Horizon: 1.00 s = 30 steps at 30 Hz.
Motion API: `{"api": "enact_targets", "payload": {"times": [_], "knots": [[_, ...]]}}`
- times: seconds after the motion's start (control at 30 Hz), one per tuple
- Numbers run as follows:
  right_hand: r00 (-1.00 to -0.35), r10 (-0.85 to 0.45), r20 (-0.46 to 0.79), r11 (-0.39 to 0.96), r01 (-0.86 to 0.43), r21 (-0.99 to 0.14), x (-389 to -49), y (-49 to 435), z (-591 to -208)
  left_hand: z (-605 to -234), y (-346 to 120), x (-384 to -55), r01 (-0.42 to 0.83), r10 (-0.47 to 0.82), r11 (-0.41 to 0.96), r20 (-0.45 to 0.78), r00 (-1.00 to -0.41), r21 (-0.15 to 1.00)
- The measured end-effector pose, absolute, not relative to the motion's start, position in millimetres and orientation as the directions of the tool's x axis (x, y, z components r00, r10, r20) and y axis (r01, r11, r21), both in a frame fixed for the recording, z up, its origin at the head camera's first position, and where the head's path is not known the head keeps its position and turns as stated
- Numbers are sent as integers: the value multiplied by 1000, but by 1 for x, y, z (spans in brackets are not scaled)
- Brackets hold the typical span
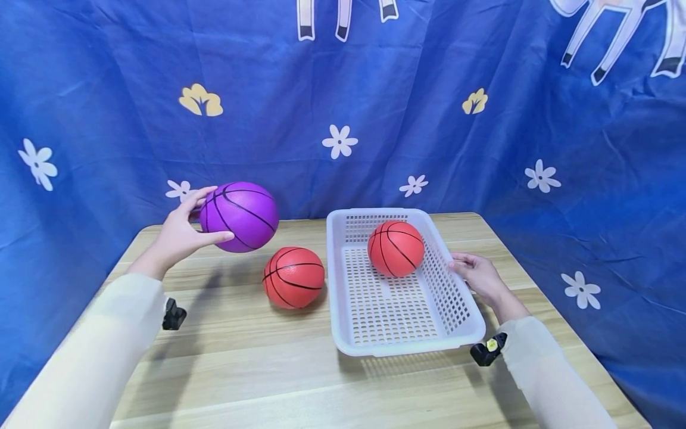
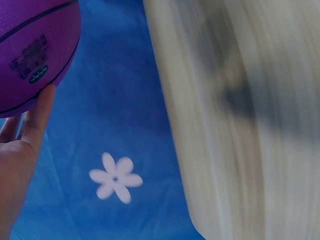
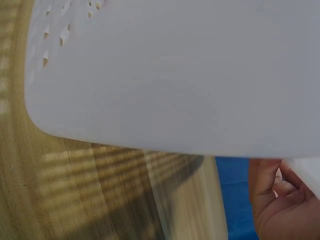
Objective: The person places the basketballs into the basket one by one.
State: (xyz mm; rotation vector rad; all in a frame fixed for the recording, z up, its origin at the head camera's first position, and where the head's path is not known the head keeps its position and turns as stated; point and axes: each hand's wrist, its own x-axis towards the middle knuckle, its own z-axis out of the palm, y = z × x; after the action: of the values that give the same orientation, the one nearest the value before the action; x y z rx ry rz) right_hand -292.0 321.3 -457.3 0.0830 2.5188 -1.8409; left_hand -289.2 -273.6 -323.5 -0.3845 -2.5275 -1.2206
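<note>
My left hand [image 1: 179, 235] holds a purple toy basketball [image 1: 241, 217] above the left part of the table, thumb on its near side and fingers behind it. In the left wrist view the purple ball [image 2: 37, 55] is cut off by the frame edge, with fingers [image 2: 37, 120] against it. My right hand [image 1: 479, 275] grips the right rim of a white perforated plastic basket [image 1: 336, 298]. A red basketball [image 1: 396, 249] sits inside, towards the back. Another red basketball [image 1: 293, 277] lies on the table, left of the basket. The right wrist view shows the basket's outer wall [image 3: 165, 90] and curled fingers.
The light wood table [image 1: 241, 369] has its back edge against a blue curtain [image 1: 268, 119] printed with flowers and animal legs. More of that curtain hangs at both sides. A shadow falls on the wood beneath the basket's front edge.
</note>
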Motion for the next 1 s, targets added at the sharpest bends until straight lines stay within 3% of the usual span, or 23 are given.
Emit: {"api": "enact_targets", "payload": {"times": [0.37, 0.67, 1.0], "knots": [[-998, 20, -64, 276, 67, -959, -286, 316, -447, -290, -209, -275, 455, 226, 471, 395, -890, 756], [-998, 7, -57, 277, 57, -959, -295, 324, -457, -298, -174, -291, 515, 351, 348, 401, -846, 783], [-998, 20, -52, 274, 56, -960, -296, 325, -459, -280, -122, -266, 514, 448, 224, 380, -809, 828]]}}
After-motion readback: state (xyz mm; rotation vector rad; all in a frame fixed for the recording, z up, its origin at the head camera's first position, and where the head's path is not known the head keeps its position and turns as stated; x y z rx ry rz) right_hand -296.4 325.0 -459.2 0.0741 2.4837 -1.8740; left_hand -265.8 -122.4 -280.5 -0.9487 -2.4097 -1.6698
